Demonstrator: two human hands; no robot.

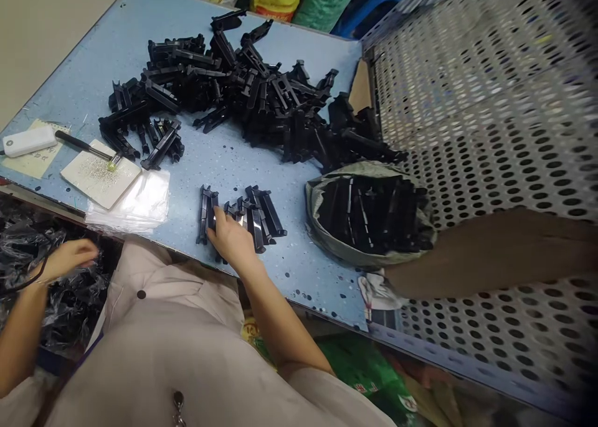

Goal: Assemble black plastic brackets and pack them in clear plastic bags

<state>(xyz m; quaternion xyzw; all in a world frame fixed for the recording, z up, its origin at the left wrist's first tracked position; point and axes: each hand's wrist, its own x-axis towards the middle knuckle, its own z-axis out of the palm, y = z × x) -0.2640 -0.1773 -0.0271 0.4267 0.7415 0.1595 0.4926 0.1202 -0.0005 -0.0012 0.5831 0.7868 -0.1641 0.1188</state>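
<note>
My right hand [232, 237] reaches down onto a short row of black plastic parts near the table's front edge. Its fingers are bent around a black plastic part [224, 218] in that row, mostly hidden under the hand. Another long black part [204, 215] lies just left of the fingers, and several more [265, 212] lie side by side to the right. My left hand [65, 260] hangs off the table's left front edge, fingers loosely bent and apart, with nothing visible in them. Below it are clear plastic bags with dark contents [56, 309].
A large heap of black parts [252, 84] covers the back of the blue table [196, 159]. An open sack [322, 246] full of them stands right, beside a perforated metal panel [490, 122]. Clear bags [149, 197], a white pad [93, 181] and a black-handled tool [77, 142] lie left.
</note>
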